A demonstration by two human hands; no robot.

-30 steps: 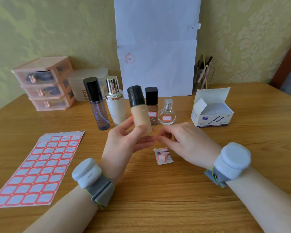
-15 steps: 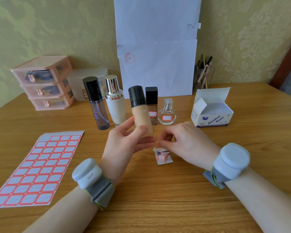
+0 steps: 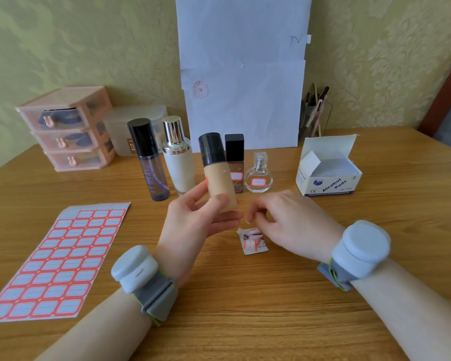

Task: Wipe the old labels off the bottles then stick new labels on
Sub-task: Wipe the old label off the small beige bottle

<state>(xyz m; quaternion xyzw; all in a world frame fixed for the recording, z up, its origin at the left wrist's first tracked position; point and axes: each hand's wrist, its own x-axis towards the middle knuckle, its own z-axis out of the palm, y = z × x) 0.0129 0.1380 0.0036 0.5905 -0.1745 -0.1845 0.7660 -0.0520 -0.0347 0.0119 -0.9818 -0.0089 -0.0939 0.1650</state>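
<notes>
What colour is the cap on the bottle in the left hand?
Black cap on the beige bottle; head view.

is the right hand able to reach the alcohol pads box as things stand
Probably yes: the alcohol pads box stands open just beyond the right hand, with only bare table between them. Whether its curled fingers hold anything is unclear.

Bare counter [image 3: 406, 217] shows at the right, in front of the alcohol pad box [image 3: 328, 178], and between label sheet [image 3: 55, 261] and drawers [image 3: 68, 131]. A row of bottles [image 3: 179, 168] stands across the middle back; peeled scraps [image 3: 251, 242] lie mid-counter
</notes>
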